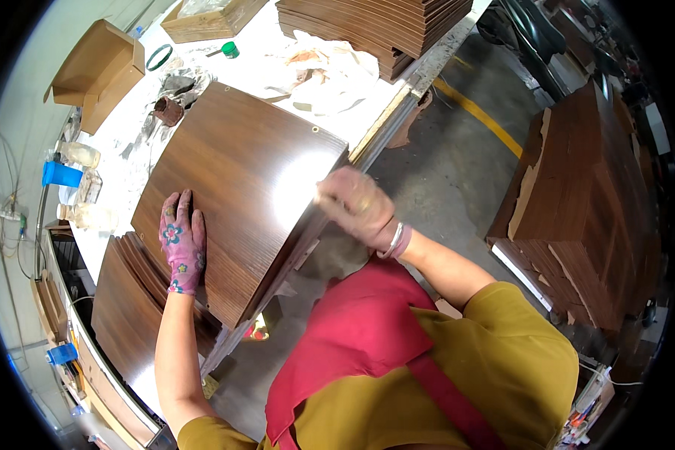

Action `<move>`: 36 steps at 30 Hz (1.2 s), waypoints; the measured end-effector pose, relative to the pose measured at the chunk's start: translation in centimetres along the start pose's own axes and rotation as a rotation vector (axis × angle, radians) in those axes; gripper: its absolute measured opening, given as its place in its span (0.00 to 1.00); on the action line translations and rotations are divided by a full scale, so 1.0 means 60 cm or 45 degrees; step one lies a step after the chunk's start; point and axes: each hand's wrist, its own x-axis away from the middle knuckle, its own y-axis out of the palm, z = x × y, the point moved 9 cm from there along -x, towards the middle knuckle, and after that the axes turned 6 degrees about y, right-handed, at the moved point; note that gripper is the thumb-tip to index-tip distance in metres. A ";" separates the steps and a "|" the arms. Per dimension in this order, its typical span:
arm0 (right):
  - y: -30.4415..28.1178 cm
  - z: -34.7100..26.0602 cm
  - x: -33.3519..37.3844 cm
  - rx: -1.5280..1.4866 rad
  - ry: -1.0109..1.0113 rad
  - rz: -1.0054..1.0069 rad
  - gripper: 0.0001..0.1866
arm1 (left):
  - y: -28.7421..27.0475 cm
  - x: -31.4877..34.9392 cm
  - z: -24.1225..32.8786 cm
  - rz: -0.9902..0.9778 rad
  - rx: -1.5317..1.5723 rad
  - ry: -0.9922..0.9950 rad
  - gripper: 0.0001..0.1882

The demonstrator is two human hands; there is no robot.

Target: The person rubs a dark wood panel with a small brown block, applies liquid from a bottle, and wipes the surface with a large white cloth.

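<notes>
A dark brown wood-grain panel (232, 180) lies across the white worktable, with a bright glare near its right corner. My left hand (181, 244), in a pink flowered glove, rests flat on the panel's left part with its fingers stretched out. At the panel's right edge is my right hand (356, 204), gloved and blurred by motion. Its fingers look curled in against the edge; whatever they hold, if anything, is hidden. Small round holes show near the panel's far corners.
More brown panels (120, 300) lie at the near left, and a tall panel stack (375, 30) stands at the back. An open cardboard box (101, 75), crumpled cloth (330, 71), a brown cup (168, 112) and a blue container (61, 175) surround the work. Stacked panels (577, 217) stand right.
</notes>
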 end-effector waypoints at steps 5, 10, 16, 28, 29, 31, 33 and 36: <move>-0.060 0.080 -0.023 0.032 0.236 0.366 0.08 | -0.008 -0.005 0.004 0.056 0.025 0.014 0.21; 0.020 0.006 0.014 0.199 0.090 0.145 0.09 | -0.010 0.001 -0.002 0.079 0.052 0.011 0.21; 0.151 -0.137 0.083 0.129 -0.139 -0.003 0.10 | -0.016 0.007 -0.006 0.131 0.095 0.004 0.20; 0.333 -0.328 0.165 -0.008 -0.578 -0.786 0.04 | -0.008 0.009 -0.018 0.140 0.042 -0.031 0.20; 0.330 -0.330 0.165 -0.018 -0.606 -0.884 0.04 | -0.006 0.011 -0.020 0.151 0.035 -0.007 0.21; 0.301 -0.315 0.129 0.127 -0.500 -1.099 0.05 | -0.006 0.017 -0.022 0.173 -0.004 -0.010 0.21; 0.176 -0.267 0.058 -0.227 -0.673 -0.098 0.10 | 0.003 0.020 -0.014 0.217 -0.061 -0.012 0.22; 0.169 -0.257 -0.085 -0.269 -0.449 -0.523 0.10 | 0.027 0.050 0.039 0.051 0.061 -0.040 0.30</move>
